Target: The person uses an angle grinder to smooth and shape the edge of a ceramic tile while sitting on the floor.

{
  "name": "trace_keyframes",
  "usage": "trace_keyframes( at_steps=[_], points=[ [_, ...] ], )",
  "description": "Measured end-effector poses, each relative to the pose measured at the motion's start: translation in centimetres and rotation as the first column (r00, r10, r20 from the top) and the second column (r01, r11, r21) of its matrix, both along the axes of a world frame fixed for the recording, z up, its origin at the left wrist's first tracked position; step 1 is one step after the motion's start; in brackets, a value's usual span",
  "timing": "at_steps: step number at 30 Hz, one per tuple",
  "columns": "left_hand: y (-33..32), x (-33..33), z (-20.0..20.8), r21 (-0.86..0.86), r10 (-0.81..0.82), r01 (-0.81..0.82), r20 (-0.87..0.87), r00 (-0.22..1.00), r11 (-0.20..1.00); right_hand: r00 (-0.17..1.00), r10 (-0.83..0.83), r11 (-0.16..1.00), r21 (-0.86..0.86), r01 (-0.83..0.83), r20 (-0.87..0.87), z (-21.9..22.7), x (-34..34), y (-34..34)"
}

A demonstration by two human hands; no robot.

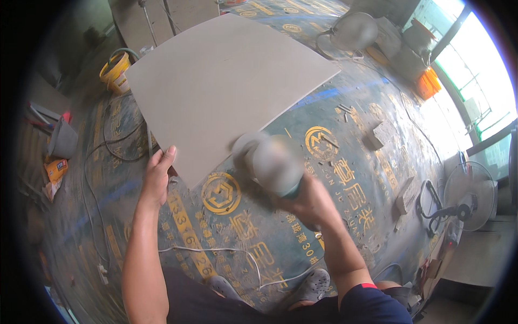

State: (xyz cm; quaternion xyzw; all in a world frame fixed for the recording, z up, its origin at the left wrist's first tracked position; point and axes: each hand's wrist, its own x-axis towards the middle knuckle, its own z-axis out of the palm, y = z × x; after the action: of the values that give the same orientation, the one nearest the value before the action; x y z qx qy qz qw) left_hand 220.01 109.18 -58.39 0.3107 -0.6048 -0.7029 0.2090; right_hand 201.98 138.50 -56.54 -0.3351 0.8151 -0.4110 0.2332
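Note:
A large grey-beige tile [226,86] stretches away from me, its near corner pointing toward my feet. My left hand [158,175] grips its left edge close to that corner, thumb on top and fingers underneath. In my right hand [308,204] is an angle grinder [276,164], its body partly teal. The grinder's head lies along the tile's near right edge. Motion and haze blur the tool, so I cannot tell whether the disc touches the tile.
Printed green floor covering [259,210] carries dust, debris and a white cable [216,249]. A yellow bucket [116,74] stands at the far left, an orange bucket [429,83] at the far right. Broken blocks [406,195] and a standing fan [469,197] are on the right.

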Motion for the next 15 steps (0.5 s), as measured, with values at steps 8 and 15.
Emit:
trace_keyframes(
  at_steps=[8, 15],
  points=[
    [0.5, -0.3, 0.2, 0.027, 0.036, -0.037, 0.018, 0.999, 0.999, 0.999, 0.033, 0.999, -0.027, -0.034, -0.025, -2.3, -1.2, 0.3],
    [0.1, 0.1, 0.4, 0.011, 0.021, -0.021, 0.012, 1.000, 1.000, 0.955, -0.244, 0.881, -0.373, 0.291, 0.167, -6.9, -8.3, -1.3]
  ],
)
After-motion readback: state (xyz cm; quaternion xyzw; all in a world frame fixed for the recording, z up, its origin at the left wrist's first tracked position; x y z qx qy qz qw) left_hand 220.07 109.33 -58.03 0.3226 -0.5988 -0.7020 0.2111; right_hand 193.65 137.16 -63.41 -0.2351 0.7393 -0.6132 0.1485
